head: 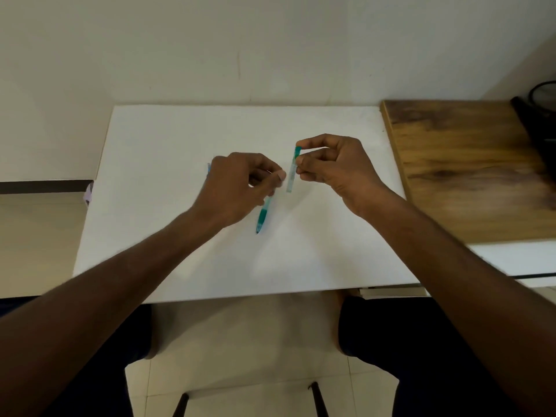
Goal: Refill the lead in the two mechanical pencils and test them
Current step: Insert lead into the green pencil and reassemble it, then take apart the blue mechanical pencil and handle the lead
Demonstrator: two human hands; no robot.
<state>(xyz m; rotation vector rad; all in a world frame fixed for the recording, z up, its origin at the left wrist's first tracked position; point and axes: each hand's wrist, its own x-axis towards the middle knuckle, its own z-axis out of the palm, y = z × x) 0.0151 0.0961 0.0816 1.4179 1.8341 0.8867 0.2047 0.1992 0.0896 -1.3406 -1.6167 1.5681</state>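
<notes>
Green-gripped mechanical pencil, its translucent barrel slanting tip-down toward the white sheet-covered bench, is pinched near its upper end by the left hand, whose fingers are curled round it. Just beside it, the right hand pinches a slim clear lead case with a green cap between thumb and fingers, held nearly upright above the middle of the bench, cap end up. Pencil and case are close but not touching.

A sliver of blue shows behind the left hand; it may be the second pencil, though too little is visible to say. To the right, a brown wooden board adjoins the white surface, with a dark object at its far corner. The person's knees and pale floor tiles show beneath the bench edge.

Judging from this, the lead is about to be taken from the case or fed into the pencil; whether the pencil's top is off cannot be told, since the fingers hide it. The risks lie in the fineness of the work: a thin lead could snap if pushed in at an angle, or slip out and vanish against the white surface if the case is tipped too freely. The pencil tip, hanging close to the bench, could also knock it and jar the alignment.
</notes>
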